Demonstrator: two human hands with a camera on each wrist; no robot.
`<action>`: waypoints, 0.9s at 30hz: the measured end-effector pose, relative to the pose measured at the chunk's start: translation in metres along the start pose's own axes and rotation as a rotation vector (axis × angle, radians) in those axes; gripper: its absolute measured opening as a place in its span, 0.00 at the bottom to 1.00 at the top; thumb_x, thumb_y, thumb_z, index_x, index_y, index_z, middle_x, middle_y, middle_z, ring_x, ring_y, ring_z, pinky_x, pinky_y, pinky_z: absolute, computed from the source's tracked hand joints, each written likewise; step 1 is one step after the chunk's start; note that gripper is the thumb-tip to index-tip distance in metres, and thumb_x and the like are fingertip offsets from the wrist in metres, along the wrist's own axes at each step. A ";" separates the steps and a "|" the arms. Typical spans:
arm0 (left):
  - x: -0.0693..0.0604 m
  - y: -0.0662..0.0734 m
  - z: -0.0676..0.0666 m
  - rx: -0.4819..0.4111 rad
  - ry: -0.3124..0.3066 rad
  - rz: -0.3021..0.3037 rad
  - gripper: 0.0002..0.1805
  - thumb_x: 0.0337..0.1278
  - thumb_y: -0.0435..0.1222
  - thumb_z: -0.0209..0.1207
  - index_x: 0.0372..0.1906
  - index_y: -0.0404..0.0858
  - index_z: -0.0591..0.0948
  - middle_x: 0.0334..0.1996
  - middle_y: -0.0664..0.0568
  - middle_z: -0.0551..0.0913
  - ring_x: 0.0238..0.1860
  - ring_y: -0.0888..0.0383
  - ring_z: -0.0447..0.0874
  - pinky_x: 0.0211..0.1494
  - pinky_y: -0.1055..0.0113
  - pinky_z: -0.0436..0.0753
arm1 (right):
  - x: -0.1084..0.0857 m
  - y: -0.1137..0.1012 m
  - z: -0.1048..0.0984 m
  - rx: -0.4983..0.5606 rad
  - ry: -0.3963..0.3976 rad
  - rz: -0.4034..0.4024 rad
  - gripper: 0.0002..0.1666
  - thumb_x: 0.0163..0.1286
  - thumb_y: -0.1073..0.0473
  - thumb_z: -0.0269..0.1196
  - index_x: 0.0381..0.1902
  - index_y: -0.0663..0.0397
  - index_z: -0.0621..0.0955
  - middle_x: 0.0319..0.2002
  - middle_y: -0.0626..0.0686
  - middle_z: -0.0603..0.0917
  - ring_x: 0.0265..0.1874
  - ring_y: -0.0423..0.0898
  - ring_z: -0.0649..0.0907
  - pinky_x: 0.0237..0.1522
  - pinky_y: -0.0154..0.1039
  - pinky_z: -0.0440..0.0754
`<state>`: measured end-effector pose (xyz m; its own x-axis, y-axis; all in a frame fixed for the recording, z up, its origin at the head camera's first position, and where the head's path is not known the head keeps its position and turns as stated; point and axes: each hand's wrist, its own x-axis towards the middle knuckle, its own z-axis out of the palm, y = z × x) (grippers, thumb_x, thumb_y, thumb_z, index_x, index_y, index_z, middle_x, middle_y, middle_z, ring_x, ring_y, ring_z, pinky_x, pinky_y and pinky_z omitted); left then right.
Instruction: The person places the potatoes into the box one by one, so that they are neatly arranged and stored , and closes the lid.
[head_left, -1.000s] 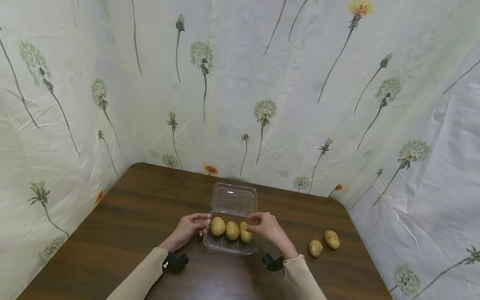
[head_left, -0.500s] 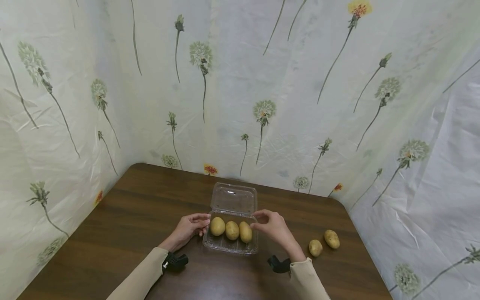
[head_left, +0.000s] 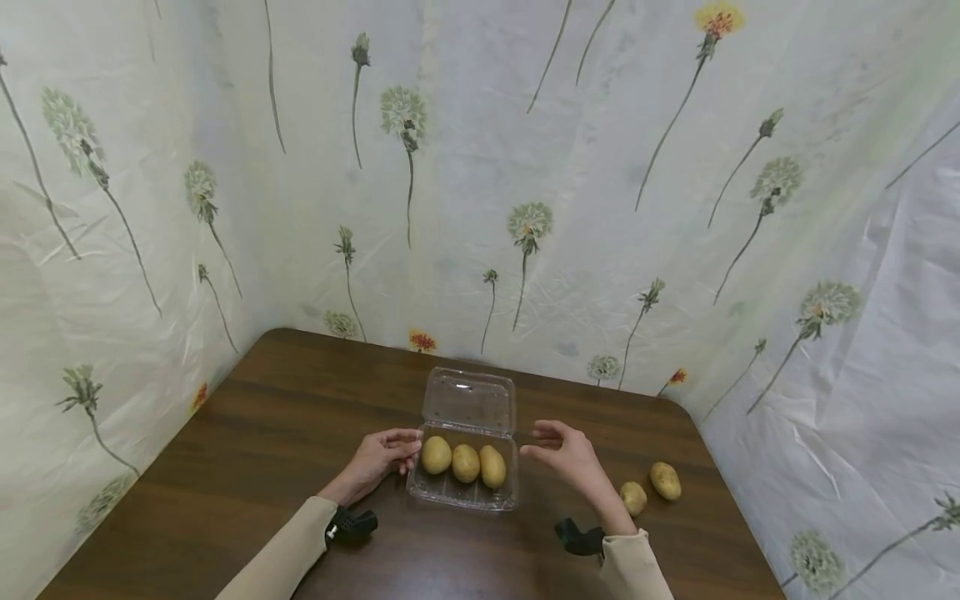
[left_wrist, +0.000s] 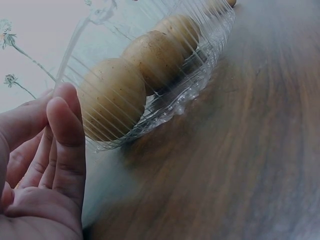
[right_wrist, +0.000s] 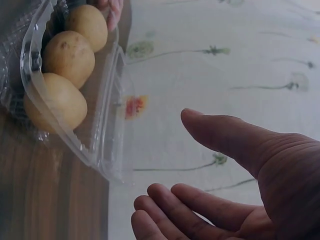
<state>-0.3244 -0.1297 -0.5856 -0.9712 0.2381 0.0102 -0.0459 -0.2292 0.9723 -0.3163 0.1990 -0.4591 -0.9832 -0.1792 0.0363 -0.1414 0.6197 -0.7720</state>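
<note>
Right hand (head_left: 570,460) withdrew, fingers (right_wrist: 172,207) apart | left hand (head_left: 375,458) pinches container (head_left: 461,497); palm (left_wrist: 47,207): left-wrist view only

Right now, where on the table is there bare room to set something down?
Bare table: left of the left hand; in front of the clear container, between the sleeves; beyond the right hand, toward the far right corner. Crowded: the container, holding three potatoes, and right of the right hand, where two loose potatoes lie.
</note>
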 end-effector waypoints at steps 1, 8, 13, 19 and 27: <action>0.000 0.000 0.000 0.002 0.000 0.000 0.26 0.62 0.36 0.62 0.60 0.24 0.73 0.28 0.56 0.84 0.26 0.63 0.80 0.28 0.73 0.78 | -0.001 0.002 -0.002 0.000 0.001 0.001 0.32 0.59 0.51 0.71 0.59 0.57 0.77 0.52 0.58 0.83 0.52 0.56 0.82 0.47 0.45 0.83; 0.000 0.002 0.001 0.010 0.007 -0.006 0.25 0.62 0.36 0.62 0.59 0.24 0.73 0.28 0.56 0.84 0.26 0.63 0.80 0.28 0.73 0.78 | -0.007 0.015 -0.018 0.019 0.025 0.045 0.34 0.60 0.48 0.70 0.62 0.55 0.75 0.54 0.58 0.82 0.55 0.56 0.81 0.50 0.46 0.82; 0.000 0.002 0.001 0.010 0.011 -0.010 0.25 0.62 0.35 0.62 0.59 0.24 0.73 0.28 0.55 0.84 0.25 0.63 0.80 0.27 0.73 0.78 | -0.012 0.024 -0.030 0.015 0.037 0.066 0.36 0.61 0.46 0.69 0.62 0.56 0.74 0.56 0.59 0.81 0.55 0.56 0.80 0.51 0.46 0.82; 0.000 0.003 0.001 -0.002 0.014 -0.014 0.25 0.62 0.35 0.61 0.60 0.24 0.73 0.28 0.55 0.83 0.25 0.63 0.80 0.27 0.73 0.78 | -0.018 0.029 -0.044 0.045 0.041 0.094 0.37 0.62 0.45 0.68 0.64 0.57 0.73 0.58 0.62 0.79 0.57 0.57 0.79 0.53 0.47 0.81; -0.001 0.002 0.000 0.011 0.002 -0.010 0.26 0.63 0.36 0.61 0.61 0.25 0.72 0.29 0.56 0.84 0.26 0.63 0.80 0.28 0.73 0.78 | -0.025 0.042 -0.055 0.058 0.068 0.128 0.39 0.62 0.42 0.68 0.64 0.56 0.73 0.59 0.60 0.79 0.58 0.55 0.79 0.56 0.50 0.79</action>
<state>-0.3236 -0.1302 -0.5838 -0.9713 0.2381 0.0000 -0.0530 -0.2161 0.9749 -0.3037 0.2711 -0.4575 -0.9985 -0.0484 -0.0238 -0.0093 0.5890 -0.8081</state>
